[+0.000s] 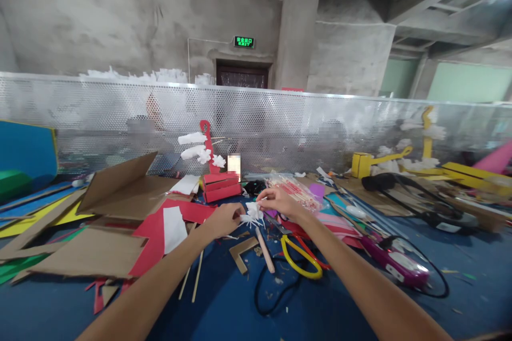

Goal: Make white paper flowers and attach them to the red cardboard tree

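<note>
Single view, head-worn; looks forward and down over the blue tabletop (320, 309), which fills the lower frame; wide field; forearms (136, 290) enter lower left and lower right; left hand (228, 219) and right hand (282, 203) near centre, close range; perforated screen (356, 122) spans mid-frame; concrete wall (100, 16), farther off, upper frame.

Paper (254, 210) between fingers (267, 193), cardboard (88, 253) left.
</note>
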A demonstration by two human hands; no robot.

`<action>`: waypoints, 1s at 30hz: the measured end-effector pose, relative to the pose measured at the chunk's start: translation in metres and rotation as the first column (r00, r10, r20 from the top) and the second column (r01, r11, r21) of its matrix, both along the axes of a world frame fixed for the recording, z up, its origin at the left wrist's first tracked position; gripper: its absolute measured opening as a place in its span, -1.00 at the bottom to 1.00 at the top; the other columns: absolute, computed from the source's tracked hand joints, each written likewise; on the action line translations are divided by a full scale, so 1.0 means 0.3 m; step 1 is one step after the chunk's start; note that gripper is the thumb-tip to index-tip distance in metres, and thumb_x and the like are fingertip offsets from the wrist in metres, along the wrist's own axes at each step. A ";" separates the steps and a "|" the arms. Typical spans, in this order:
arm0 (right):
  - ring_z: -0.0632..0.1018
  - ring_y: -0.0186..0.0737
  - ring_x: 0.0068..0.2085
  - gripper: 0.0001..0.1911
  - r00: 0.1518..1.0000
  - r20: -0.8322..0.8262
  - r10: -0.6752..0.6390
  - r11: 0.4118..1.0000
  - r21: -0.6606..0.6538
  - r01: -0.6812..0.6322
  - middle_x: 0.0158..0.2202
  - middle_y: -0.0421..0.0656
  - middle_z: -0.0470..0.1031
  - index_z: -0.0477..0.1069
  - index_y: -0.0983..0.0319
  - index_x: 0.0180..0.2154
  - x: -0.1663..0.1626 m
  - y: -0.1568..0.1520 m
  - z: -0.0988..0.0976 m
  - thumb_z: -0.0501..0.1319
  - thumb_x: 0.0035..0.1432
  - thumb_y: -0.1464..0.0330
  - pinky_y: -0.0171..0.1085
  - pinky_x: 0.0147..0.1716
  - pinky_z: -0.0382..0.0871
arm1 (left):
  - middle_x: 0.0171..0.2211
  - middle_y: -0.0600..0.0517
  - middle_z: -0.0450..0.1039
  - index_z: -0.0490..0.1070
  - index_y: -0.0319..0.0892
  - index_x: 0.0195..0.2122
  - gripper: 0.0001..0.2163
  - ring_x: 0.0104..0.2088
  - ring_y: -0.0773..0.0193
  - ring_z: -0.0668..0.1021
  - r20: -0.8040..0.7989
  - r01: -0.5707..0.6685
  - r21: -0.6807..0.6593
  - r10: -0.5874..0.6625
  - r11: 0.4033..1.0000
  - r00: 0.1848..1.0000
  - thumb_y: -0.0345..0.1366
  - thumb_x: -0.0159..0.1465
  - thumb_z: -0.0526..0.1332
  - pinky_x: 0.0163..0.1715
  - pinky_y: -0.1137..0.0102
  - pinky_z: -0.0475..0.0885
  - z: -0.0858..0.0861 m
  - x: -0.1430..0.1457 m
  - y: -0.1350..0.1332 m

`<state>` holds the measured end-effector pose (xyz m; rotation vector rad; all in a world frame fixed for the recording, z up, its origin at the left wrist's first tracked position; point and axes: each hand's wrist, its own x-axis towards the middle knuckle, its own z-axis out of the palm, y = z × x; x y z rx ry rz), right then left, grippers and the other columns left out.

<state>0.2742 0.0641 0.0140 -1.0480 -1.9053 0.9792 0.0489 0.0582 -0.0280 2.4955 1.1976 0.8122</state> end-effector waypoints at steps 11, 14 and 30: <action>0.54 -0.26 -0.40 -0.72 0.998 -0.025 0.053 0.997 -0.057 -0.054 -0.47 -0.14 0.53 0.49 0.30 -0.34 -0.024 -0.040 0.023 0.33 -0.07 0.23 -0.32 -0.37 0.40 | -0.48 0.03 0.50 0.44 -0.22 -0.39 -0.85 -0.47 0.28 0.50 0.198 0.002 -0.071 0.012 0.998 0.980 -0.26 0.15 0.16 -0.48 0.46 0.34 0.012 -0.023 0.035; 0.55 -0.24 -0.38 -0.70 0.996 -0.004 0.084 0.994 -0.069 -0.084 -0.46 -0.12 0.54 0.50 0.31 -0.34 -0.031 -0.048 0.025 0.34 -0.07 0.21 -0.30 -0.31 0.41 | -0.52 0.05 0.46 0.41 -0.24 -0.37 -0.86 -0.52 0.31 0.48 0.258 -0.001 -0.105 0.028 0.995 0.966 -0.28 0.13 0.16 -0.54 0.49 0.32 0.006 -0.027 0.053; 0.56 -0.20 -0.35 -0.67 0.983 -0.032 0.180 0.974 -0.134 -0.183 -0.35 -0.12 0.53 0.53 0.29 -0.34 -0.076 -0.044 -0.033 0.37 -0.12 0.18 -0.23 -0.25 0.46 | -0.53 0.08 0.39 0.39 -0.27 -0.38 -0.83 -0.51 0.35 0.44 0.476 0.081 -0.142 -0.004 0.987 0.880 -0.24 0.15 0.19 -0.49 0.48 0.35 0.027 -0.022 0.074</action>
